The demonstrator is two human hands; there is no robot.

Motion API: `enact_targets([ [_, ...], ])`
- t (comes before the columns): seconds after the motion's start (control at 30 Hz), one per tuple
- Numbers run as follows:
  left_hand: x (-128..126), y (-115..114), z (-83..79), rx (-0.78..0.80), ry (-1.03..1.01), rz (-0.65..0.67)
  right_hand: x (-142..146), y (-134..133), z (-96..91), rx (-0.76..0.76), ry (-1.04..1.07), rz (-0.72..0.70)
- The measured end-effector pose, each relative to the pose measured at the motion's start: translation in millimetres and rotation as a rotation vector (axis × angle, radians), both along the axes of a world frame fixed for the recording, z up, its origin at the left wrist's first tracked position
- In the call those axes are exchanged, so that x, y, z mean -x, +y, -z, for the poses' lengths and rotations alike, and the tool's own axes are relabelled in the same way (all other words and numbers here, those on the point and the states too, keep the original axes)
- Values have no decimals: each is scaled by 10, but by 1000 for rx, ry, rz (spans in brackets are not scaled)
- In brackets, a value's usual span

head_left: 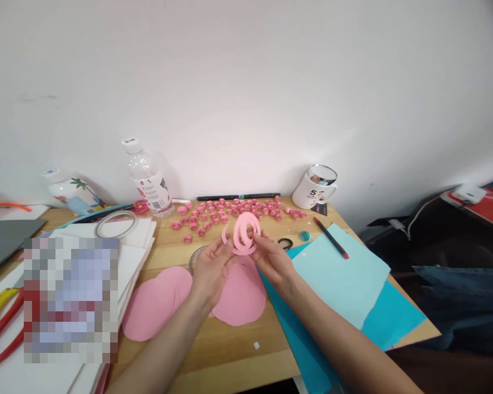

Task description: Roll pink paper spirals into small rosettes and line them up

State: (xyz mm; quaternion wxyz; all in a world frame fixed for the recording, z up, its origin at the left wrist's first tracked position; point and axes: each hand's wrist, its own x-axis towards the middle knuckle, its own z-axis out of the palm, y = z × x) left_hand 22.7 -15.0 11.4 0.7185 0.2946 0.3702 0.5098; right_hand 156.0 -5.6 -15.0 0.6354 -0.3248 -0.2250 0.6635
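A pink paper spiral (243,232) is held up over the table between my two hands. My left hand (212,265) pinches its outer end at the left. On the other side, the fingers of my right hand (271,254) are closed on the coil near its centre. Below lie pink paper pieces with rounded edges, one (158,301) left of my left forearm and another (241,293) between my arms. Behind the spiral, many small rolled pink paper flowers (230,209) are spread over the wooden table. A ring-shaped object (194,261) is partly hidden by my left hand.
Light blue paper (345,273) lies over darker blue sheets (398,317) at right, with a pencil (332,238) on top. A mug (314,187) and a bottle (150,180) stand near the wall. Red-and-yellow scissors (4,323) rest on white paper (135,257) at left.
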Motion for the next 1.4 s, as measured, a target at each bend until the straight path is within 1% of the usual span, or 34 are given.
enact_targets([
  [0.07,12,45,-14,46,25,-124,63,-37,-16,2,-61,-11],
  [0.1,25,63,-19,64,54,-160,93,-53,-22,-6,-105,-7],
  [0.23,86,129,1,73,137,-248,182,-91,-5,-58,-280,52],
  [0.4,144,207,15,19,171,-369,209,-67,101,-78,-379,114],
  [0.47,165,219,1,2,183,-395,198,-31,133,-89,-421,141],
  [0.63,207,228,-24,-48,111,-354,136,75,138,-135,-497,268],
  [0.73,205,229,-24,-67,75,-353,82,106,117,-150,-493,329],
  [0.8,198,219,-14,-75,40,-300,46,109,106,-139,-474,361],
  [0.93,206,171,23,-38,23,-111,0,100,93,-119,-428,406],
  [1.0,221,150,35,-2,67,-13,-8,101,80,-96,-403,341],
  [1.07,234,143,36,16,106,50,-8,105,54,-56,-406,177],
  [1.13,239,150,32,24,133,40,-3,107,13,-22,-438,-2],
  [1.2,236,164,28,24,162,-12,10,103,-38,-10,-485,-115],
  [1.23,234,171,27,21,180,-34,19,99,-62,-13,-512,-134],
  [1.3,228,176,26,8,220,-46,44,90,-94,-33,-566,-116],
  [1.4,226,160,15,-34,278,8,88,79,-83,-66,-588,-71],
])
